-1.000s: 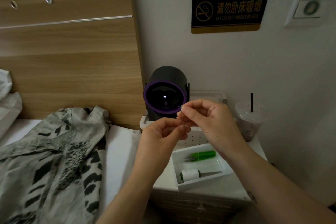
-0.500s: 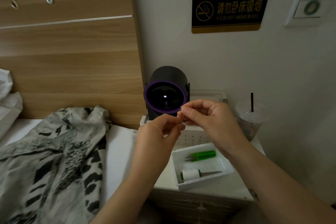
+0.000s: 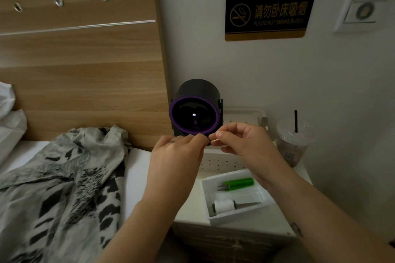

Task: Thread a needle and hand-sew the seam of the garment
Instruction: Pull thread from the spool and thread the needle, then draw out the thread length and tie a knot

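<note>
Needle (image 3: 213, 140), thin and pale, is pinched by the right hand (image 3: 245, 143). Left hand (image 3: 177, 156) meets it, fingertips (image 3: 202, 138) pinched; what they hold I cannot tell. Garment (image 3: 64, 177) lies on the bed (image 3: 139, 168) at 8 o'clock; spool (image 3: 224, 206) rests in the white tray (image 3: 235, 218) at 5 o'clock.

A pale needle (image 3: 214, 140) is pinched nearly level in the right hand (image 3: 245, 144), a grey, black-blotched garment (image 3: 64, 177) lies crumpled on the bed (image 3: 139, 168), and a white thread spool (image 3: 223, 206) lies in a tray (image 3: 237, 219).
</note>
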The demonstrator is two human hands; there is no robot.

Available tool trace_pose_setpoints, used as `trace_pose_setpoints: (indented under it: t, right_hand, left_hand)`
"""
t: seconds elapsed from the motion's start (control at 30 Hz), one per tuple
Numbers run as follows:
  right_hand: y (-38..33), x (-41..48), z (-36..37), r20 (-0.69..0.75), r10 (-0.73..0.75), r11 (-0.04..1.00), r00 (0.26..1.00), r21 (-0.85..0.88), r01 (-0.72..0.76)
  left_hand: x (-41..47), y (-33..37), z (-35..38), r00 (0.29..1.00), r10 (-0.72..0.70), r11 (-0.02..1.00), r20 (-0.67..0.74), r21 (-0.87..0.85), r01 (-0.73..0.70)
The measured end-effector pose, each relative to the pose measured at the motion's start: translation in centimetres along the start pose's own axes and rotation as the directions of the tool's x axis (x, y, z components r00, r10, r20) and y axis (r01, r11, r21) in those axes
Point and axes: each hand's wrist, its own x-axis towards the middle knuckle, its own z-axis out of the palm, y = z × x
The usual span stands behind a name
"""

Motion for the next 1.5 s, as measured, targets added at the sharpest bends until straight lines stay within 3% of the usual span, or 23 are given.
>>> trace_pose_setpoints:
  t: [0.2,0.3,0.4,0.53,0.67,0.73,0.87,1.1,1.2,1.37,1.5]
  right_hand:
    - [0.5,0.6,-0.5,-0.041,0.108,0.986,0.993,0.129,-0.102]
    - [1.1,1.1,-1.4,-0.094,0.214,0.950,0.972,0.251,-0.185]
    - [1.9,1.5,-2.0,-0.037,0.358,0.809,0.933,0.512,-0.290]
    - [3.5,1.6,-2.3,0.003,0.443,0.695,0.896,0.631,-0.345]
    - [5.3,1.5,-2.4,-0.011,0.440,0.790,0.898,0.480,-0.381]
    - [6.2,1.4,-2.1,-0.038,0.431,0.863,0.901,0.308,-0.400]
    - [7.7,0.9,-0.6,-0.057,0.458,0.888,0.887,0.072,-0.454]
    - [8.9,-0.2,1.7,0.092,0.521,0.844,0.849,0.095,-0.528]
    - [9.0,-0.5,1.8,0.088,0.511,0.857,0.855,0.016,-0.514]
    - [9.4,-0.4,0.5,-0.063,0.368,0.910,0.928,-0.182,-0.373]
    - [9.9,-0.3,-0.4,-0.150,0.187,0.877,0.971,-0.420,-0.234]
  left_hand:
    - [-0.6,-0.7,0.9,0.997,0.001,0.999,0.080,0.036,-0.004]
    - [-0.6,-1.2,1.0,0.976,-0.166,0.969,0.143,-0.161,0.188]
    - [-0.3,-1.7,1.0,0.872,-0.388,0.784,0.298,-0.391,0.482]
    - [0.5,-2.0,0.6,0.759,-0.499,0.409,0.417,-0.659,0.631]
    - [1.4,-2.0,-0.5,0.698,-0.528,0.058,0.484,-0.799,0.598]
    - [1.9,-1.9,-1.1,0.700,-0.513,-0.035,0.496,-0.827,0.560]
    - [2.4,-1.3,-1.9,0.740,-0.492,-0.053,0.458,-0.864,0.500]
    - [3.0,-1.0,-3.0,0.788,-0.480,-0.126,0.387,-0.919,0.374]
    - [3.2,-1.4,-4.0,0.795,-0.503,-0.164,0.339,-0.940,0.298]
    - [3.5,-2.2,-5.6,0.754,-0.592,-0.241,0.285,-0.955,0.171]
    - [3.6,-2.4,-6.8,0.730,-0.633,-0.263,0.259,-0.958,0.111]
